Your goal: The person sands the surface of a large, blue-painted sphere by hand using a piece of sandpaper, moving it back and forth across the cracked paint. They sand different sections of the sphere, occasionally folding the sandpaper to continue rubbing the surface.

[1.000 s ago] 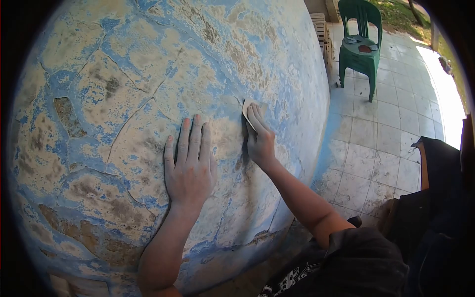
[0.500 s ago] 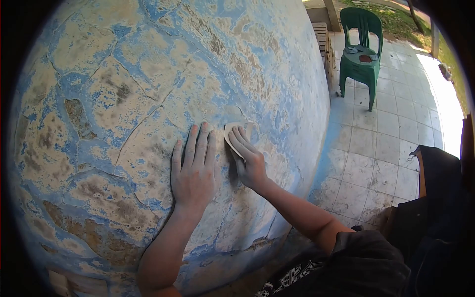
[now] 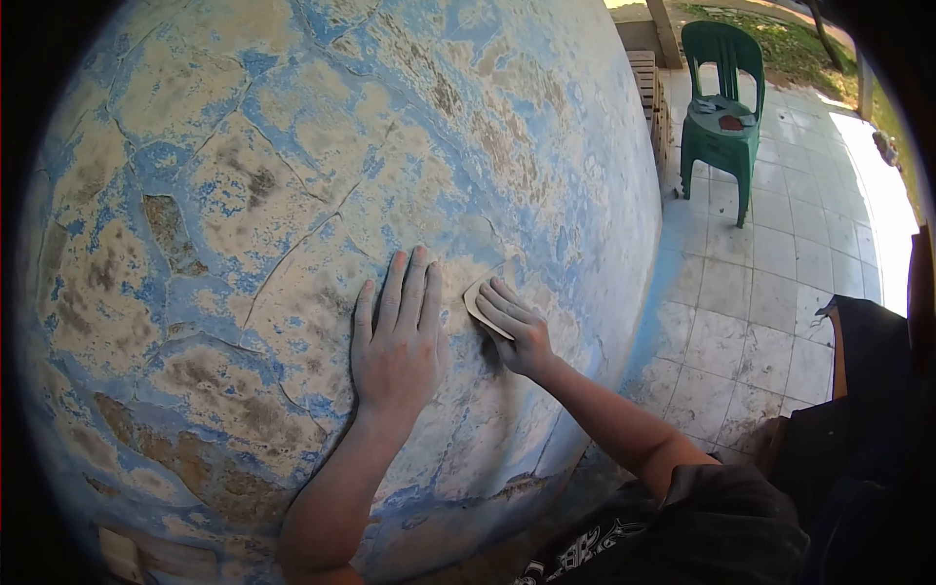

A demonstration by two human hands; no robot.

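Note:
A wall (image 3: 292, 244) with worn blue and cream paint, cracks and bare brown patches fills the left and middle of the view. My left hand (image 3: 398, 341) lies flat on it, dusty, fingers stretched upward. Just to the right, my right hand (image 3: 515, 330) holds a pale sheet (image 3: 476, 304) against the wall, its fingers pressed together over the sheet. The sheet's left edge curls out past the fingertips. What lies under the right palm is hidden.
A green plastic chair (image 3: 721, 136) stands at the upper right with small grey pieces and a reddish piece on its seat. Pale floor tiles (image 3: 770, 292) run beside the wall. Slatted wood (image 3: 645, 83) stands behind the wall's edge. Dark cloth (image 3: 868, 361) hangs at the right.
The whole view has shifted, so wall and chair appear slightly right and lower. Against the wall, my right hand and the sheet have moved a little downward. My left hand stays nearly in place.

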